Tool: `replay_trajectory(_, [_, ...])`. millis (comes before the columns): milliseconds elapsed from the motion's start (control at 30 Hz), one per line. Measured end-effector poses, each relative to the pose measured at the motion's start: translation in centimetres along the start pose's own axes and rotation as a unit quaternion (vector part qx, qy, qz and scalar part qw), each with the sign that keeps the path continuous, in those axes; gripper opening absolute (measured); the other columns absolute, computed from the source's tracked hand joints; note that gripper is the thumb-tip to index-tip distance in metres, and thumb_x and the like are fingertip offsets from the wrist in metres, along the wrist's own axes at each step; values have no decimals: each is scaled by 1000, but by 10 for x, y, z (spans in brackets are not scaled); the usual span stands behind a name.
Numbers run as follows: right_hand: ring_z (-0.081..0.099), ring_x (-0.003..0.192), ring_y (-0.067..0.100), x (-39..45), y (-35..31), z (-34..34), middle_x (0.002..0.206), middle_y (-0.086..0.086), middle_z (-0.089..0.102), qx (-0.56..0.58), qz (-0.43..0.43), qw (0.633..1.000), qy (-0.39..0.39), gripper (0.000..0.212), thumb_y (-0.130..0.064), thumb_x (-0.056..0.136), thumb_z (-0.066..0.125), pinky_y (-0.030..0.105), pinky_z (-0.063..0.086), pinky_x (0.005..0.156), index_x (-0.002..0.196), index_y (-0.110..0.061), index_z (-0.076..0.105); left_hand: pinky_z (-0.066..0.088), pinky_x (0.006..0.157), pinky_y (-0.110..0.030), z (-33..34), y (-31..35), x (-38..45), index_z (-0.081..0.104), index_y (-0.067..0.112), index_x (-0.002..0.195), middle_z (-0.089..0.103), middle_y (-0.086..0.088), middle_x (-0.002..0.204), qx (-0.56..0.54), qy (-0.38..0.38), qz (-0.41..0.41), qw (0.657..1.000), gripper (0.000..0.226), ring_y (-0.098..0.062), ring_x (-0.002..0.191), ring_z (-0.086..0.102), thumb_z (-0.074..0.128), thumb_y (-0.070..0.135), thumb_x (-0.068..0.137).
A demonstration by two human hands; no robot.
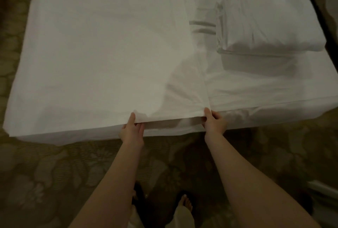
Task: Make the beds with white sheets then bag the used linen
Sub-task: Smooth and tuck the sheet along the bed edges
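Below the middle of the frame, both hands hold the near edge of a white sheet [102,59] at the side of the bed [274,99]. The left hand [132,130] has its thumb on top of the hem and its fingers tucked under it, pinching the cloth. The right hand [214,122] grips the sheet's corner, fingers curled round the fold.

The sheet covers the left and centre of the mattress, its long axis running left to right across the frame, and its right-hand edge runs from the right hand up toward the upper middle. It lies mostly flat, with creases fanning out near the held corner.

At the upper right, a pillow [270,26] rests on the bare part of the bed, beside the sheet's edge. A patterned carpet [45,173] fills the lower frame, with the person's bare feet [186,203] at the bottom centre.
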State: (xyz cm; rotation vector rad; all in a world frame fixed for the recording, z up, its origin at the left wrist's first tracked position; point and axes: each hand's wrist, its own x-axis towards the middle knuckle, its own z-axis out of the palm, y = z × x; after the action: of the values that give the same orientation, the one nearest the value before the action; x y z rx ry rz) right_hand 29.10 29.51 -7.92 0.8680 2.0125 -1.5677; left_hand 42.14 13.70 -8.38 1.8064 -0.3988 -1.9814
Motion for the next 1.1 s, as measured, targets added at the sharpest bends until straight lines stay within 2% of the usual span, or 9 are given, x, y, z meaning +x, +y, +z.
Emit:
replay_trajectory(133, [65, 89, 22, -23, 7, 17, 101, 11, 66, 168, 159, 971, -69, 20, -18, 87, 70, 33, 55, 82, 100, -8, 59, 51, 91, -30, -6, 10, 5, 51, 1, 128, 58, -11, 125, 8, 7, 19, 1000, 39, -23, 113, 59, 62, 17, 94])
replay_trajectory(233, [66, 97, 24, -35, 6, 40, 111, 12, 65, 166, 167, 964, -121, 33, -19, 86, 71, 32, 57, 75, 114, -7, 58, 51, 87, -30, -12, 13, 1, 55, 2, 100, 62, -9, 106, 33, -10, 32, 999, 17, -17, 91, 63, 61, 16, 94])
replay_trajectory(333, [63, 100, 24, -42, 8, 48, 114, 11, 62, 170, 127, 973, -88, 26, -10, 87, 69, 35, 56, 82, 109, -6, 57, 50, 89, -31, -22, 10, -5, 52, 4, 89, 61, -8, 94, 50, -21, 46, 997, 14, -15, 82, 61, 59, 15, 95])
replay_trajectory(467, [60, 84, 17, -53, 23, 36, 104, 9, 59, 118, 142, 982, -52, 16, -15, 87, 69, 32, 56, 79, 96, -9, 57, 49, 87, -32, -31, 10, -7, 53, -3, 103, 60, -16, 108, 63, -24, 34, 997, 18, -23, 92, 62, 59, 11, 94])
replay_trajectory(700, [59, 113, 28, -54, 14, 48, 119, 14, 61, 155, 229, 943, -187, 41, -24, 87, 70, 35, 52, 91, 120, -7, 54, 50, 91, -32, -43, 49, 17, 54, 10, 109, 60, -3, 109, -39, -3, 33, 999, 17, -18, 99, 61, 58, 21, 96])
replay_trajectory(800, [63, 105, 26, -63, 15, 63, 117, 13, 64, 213, 191, 946, -150, 46, -13, 80, 76, 36, 59, 79, 121, -4, 57, 50, 96, -35, -54, 54, 13, 55, 9, 93, 62, -3, 95, -32, -19, 60, 998, 12, -14, 83, 62, 58, 20, 96])
replay_trajectory(867, [62, 105, 24, -68, 21, 67, 119, 11, 62, 190, 165, 963, -99, 54, -12, 77, 79, 37, 58, 84, 125, -6, 55, 49, 95, -35, -61, 49, 8, 55, 9, 90, 62, -5, 97, -8, -13, 69, 997, 10, -15, 83, 61, 56, 16, 97])
replay_trajectory(967, [59, 107, 25, -73, 28, 67, 122, 10, 58, 159, 166, 973, -30, 57, -15, 78, 78, 40, 52, 95, 127, -8, 51, 48, 89, -34, -61, 45, 8, 54, 3, 103, 59, -12, 111, -6, 5, 63, 998, 12, -22, 94, 60, 57, 13, 97])
replay_trajectory(1100, [61, 88, 21, -91, 22, 89, 113, 9, 59, 215, 181, 958, -50, 55, -15, 80, 77, 38, 55, 89, 127, -8, 51, 51, 82, -32, -64, 70, 25, 58, 7, 115, 59, -12, 130, -87, 14, 21, 996, 26, -24, 109, 60, 62, 21, 93])
